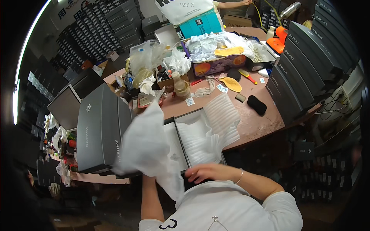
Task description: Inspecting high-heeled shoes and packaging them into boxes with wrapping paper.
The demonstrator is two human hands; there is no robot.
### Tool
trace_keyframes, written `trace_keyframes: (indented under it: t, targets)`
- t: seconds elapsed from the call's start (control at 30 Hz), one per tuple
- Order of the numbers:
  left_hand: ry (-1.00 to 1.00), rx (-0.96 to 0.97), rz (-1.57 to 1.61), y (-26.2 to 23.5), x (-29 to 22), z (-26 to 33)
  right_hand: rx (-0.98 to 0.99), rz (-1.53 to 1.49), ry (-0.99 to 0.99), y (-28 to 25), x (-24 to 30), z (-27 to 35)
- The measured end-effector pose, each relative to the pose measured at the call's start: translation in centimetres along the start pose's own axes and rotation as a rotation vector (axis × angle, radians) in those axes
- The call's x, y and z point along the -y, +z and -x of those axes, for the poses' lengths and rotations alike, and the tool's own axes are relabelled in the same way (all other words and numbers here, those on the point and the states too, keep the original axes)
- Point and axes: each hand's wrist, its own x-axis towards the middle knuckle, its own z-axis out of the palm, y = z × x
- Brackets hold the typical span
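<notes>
A thin white sheet or bag (pixel 145 142), smeared by motion, hangs in the air over the left part of the work place. My left forearm rises behind it, and the sheet hides that hand and its fingers. My right hand (pixel 206 173) is at the near edge of an open shoe box (pixel 178 133), fingers slightly bent and apart, with nothing visible in them. White ribbed foam wrap (pixel 196 140) lines the box and spills over its far right side. A pale panel (pixel 171 144), perhaps the box's lid, lies left of it, partly covered by the sheet.
Dark grey shoe boxes (pixel 101 129) stand left, with a tall stack (pixel 304 65) at right. Behind are a carton of white paper (pixel 219 65), a bottle (pixel 180 86), a yellow insole (pixel 231 84), a brush (pixel 248 76) and a black sponge-like pad (pixel 256 105). Another person's hand (pixel 244 3) shows at the far edge.
</notes>
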Motion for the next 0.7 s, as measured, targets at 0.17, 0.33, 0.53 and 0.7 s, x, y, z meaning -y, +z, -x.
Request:
trace_keyframes:
  t: [0.17,0.33,0.53,0.7]
  targets:
    - [0.068,-0.038,-0.200,-0.8,2.7,-1.1,-0.209,-0.277,-0.099,-2.1,0.6,3.5]
    - [-0.126,-0.115,0.576,11.0,10.2,-5.0,-0.599,0.068,-0.107,-3.5,-2.5,-0.8]
    - [-0.209,-0.030,0.300,13.4,11.0,-1.5,-0.891,0.257,0.002,-6.8,-6.8,-2.9]
    - [-0.183,-0.141,-0.235,6.1,12.5,0.6,-0.641,0.699,0.122,-2.6,-1.0,2.9]
